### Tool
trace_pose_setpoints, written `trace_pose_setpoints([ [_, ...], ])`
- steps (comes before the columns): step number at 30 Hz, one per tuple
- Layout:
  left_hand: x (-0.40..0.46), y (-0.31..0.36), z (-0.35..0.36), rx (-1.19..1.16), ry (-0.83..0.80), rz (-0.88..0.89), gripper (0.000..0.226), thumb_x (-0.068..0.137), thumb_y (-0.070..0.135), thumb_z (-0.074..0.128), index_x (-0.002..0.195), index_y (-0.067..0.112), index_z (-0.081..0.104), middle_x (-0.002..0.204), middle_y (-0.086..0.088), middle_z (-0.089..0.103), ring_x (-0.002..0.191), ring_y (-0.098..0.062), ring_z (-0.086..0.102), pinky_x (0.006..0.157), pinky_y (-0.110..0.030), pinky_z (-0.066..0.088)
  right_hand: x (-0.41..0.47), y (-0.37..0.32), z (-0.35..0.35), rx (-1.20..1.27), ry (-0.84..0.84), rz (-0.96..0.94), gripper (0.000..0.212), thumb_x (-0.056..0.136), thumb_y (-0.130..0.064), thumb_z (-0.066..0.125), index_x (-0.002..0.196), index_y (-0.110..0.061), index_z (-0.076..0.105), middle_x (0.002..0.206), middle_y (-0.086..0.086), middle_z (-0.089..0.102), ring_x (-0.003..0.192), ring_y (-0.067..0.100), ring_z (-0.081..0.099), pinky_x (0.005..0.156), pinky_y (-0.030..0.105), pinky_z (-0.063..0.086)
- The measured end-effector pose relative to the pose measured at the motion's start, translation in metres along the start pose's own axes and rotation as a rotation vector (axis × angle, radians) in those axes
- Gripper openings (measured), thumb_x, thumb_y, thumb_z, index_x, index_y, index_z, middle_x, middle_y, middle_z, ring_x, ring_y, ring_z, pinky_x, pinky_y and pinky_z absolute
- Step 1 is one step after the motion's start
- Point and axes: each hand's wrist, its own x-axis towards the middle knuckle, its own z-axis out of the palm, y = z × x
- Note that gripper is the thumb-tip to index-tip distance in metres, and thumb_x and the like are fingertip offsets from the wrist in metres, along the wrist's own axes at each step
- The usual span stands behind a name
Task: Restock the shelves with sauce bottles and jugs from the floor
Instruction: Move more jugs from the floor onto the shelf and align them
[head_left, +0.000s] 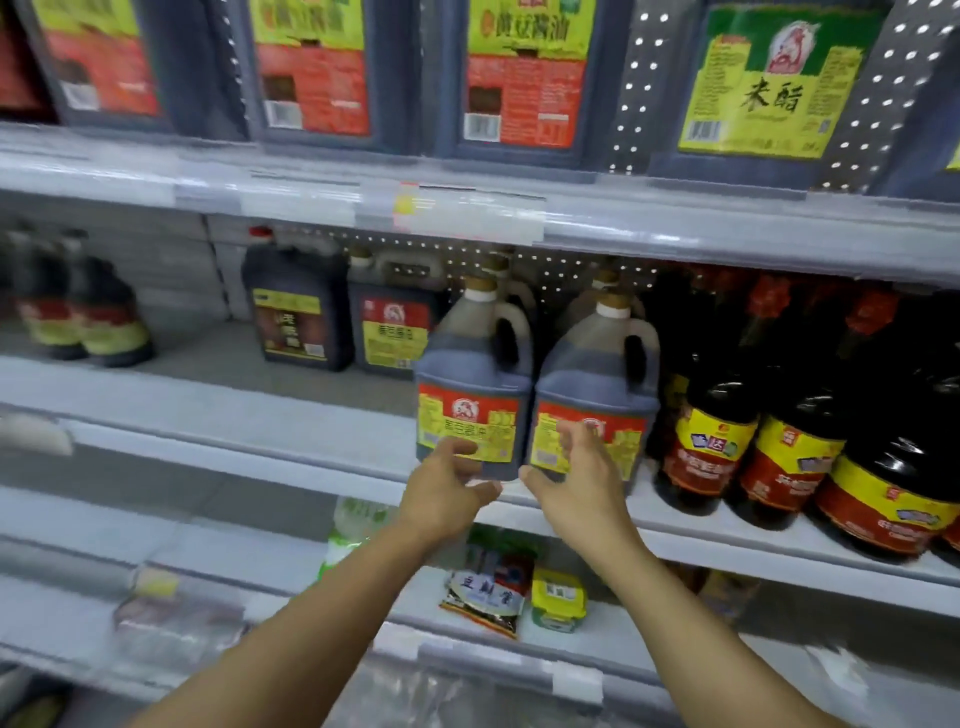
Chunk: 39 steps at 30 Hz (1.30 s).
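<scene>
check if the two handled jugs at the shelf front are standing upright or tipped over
Upright. The left jug and right jug both stand on their bases on the middle shelf, caps up and labels level.

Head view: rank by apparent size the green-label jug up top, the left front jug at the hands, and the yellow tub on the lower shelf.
1. green-label jug, cropped at the top, still the largest
2. left front jug
3. yellow tub, smallest

The ranking follows image area only; distances from the camera differ.
</scene>
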Motion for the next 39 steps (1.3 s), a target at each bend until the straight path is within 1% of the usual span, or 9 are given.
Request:
trace_pose_setpoints([
  [3, -0.006, -0.025, -0.054, -0.046, 0.116, -0.069, 0.045, 0.079, 0.014, 0.074, 0.117, 0.016, 0.05, 0.113, -0.012, 0.062, 0.107, -0.026, 0.059, 0.093, -0.041, 0.05, 0.002, -0.036, 0.037, 0.036, -0.087, -0.092, 0.062, 0.085, -0.032, 0.066, 0.137, -0.018, 0.035, 0.135, 0.001, 0.044, 0.125, 0.02, 0.043, 0.095, 0.029, 0.038],
  [7, -0.022, -0.056, -0.116, -0.066, 0.246, -0.128, 0.039, 0.081, 0.014, 0.072, 0.112, 0.02, 0.049, 0.11, -0.007, 0.061, 0.102, -0.021, 0.059, 0.076, -0.029, 0.047, -0.002, -0.076, 0.088, 0.074, -0.214, -0.146, 0.064, 0.084, -0.035, 0.066, 0.137, -0.018, 0.034, 0.139, 0.001, 0.042, 0.126, 0.02, 0.042, 0.097, 0.031, 0.037],
  [15, -0.054, -0.103, -0.211, -0.035, 0.475, -0.242, 0.045, 0.083, 0.018, 0.068, 0.124, 0.017, 0.049, 0.114, -0.004, 0.06, 0.107, -0.02, 0.059, 0.09, -0.033, 0.048, -0.019, -0.15, 0.182, 0.149, -0.48, -0.274, 0.061, 0.086, -0.035, 0.063, 0.137, -0.021, 0.031, 0.14, 0.0, 0.037, 0.127, 0.017, 0.04, 0.095, 0.027, 0.035],
  [22, -0.066, -0.15, -0.27, -0.146, 0.648, -0.357, 0.045, 0.084, 0.021, 0.068, 0.124, 0.02, 0.047, 0.114, -0.002, 0.059, 0.1, -0.018, 0.059, 0.063, -0.02, 0.043, -0.019, -0.203, 0.259, 0.154, -0.665, -0.37, 0.064, 0.084, -0.034, 0.066, 0.136, -0.02, 0.033, 0.14, 0.003, 0.04, 0.128, 0.02, 0.04, 0.103, 0.036, 0.038],
  [27, -0.074, -0.192, -0.317, -0.218, 0.791, -0.478, 0.042, 0.08, 0.02, 0.072, 0.115, 0.02, 0.049, 0.103, -0.002, 0.06, 0.088, -0.018, 0.062, 0.073, -0.03, 0.049, -0.019, -0.241, 0.331, 0.174, -0.787, -0.46, 0.065, 0.083, -0.034, 0.067, 0.137, -0.016, 0.035, 0.138, 0.003, 0.043, 0.125, 0.019, 0.042, 0.1, 0.03, 0.036],
  [30, -0.074, -0.222, -0.35, -0.243, 0.846, -0.54, 0.047, 0.066, 0.031, 0.076, 0.106, 0.025, 0.053, 0.094, -0.002, 0.061, 0.082, -0.017, 0.063, 0.079, -0.039, 0.056, -0.016, -0.264, 0.374, 0.21, -0.9, -0.492, 0.059, 0.085, -0.034, 0.064, 0.134, -0.017, 0.036, 0.136, 0.001, 0.042, 0.122, 0.016, 0.043, 0.092, 0.023, 0.034],
  [32, -0.075, -0.234, -0.368, -0.213, 0.921, -0.581, 0.044, 0.071, 0.026, 0.076, 0.107, 0.022, 0.051, 0.093, 0.004, 0.062, 0.084, -0.012, 0.061, 0.081, -0.03, 0.054, -0.014, -0.279, 0.402, 0.223, -0.974, -0.511, 0.057, 0.087, -0.034, 0.062, 0.134, -0.019, 0.036, 0.136, 0.001, 0.042, 0.123, 0.016, 0.043, 0.095, 0.025, 0.035],
  [34, -0.078, -0.239, -0.382, -0.201, 1.018, -0.617, 0.04, 0.077, 0.017, 0.074, 0.11, 0.018, 0.05, 0.096, 0.002, 0.064, 0.085, -0.011, 0.06, 0.072, -0.018, 0.05, -0.015, -0.291, 0.429, 0.217, -1.036, -0.528, 0.057, 0.086, -0.035, 0.062, 0.134, -0.018, 0.036, 0.136, 0.003, 0.043, 0.124, 0.018, 0.044, 0.1, 0.031, 0.038],
  [39, -0.087, -0.266, -0.407, -0.269, 1.183, -0.753, 0.035, 0.08, 0.012, 0.072, 0.106, 0.017, 0.049, 0.102, -0.009, 0.064, 0.098, -0.025, 0.061, 0.089, -0.038, 0.05, -0.022, -0.314, 0.494, 0.139, -1.18, -0.574, 0.06, 0.087, -0.039, 0.06, 0.136, -0.017, 0.035, 0.14, 0.006, 0.041, 0.126, 0.022, 0.043, 0.104, 0.037, 0.038],
])
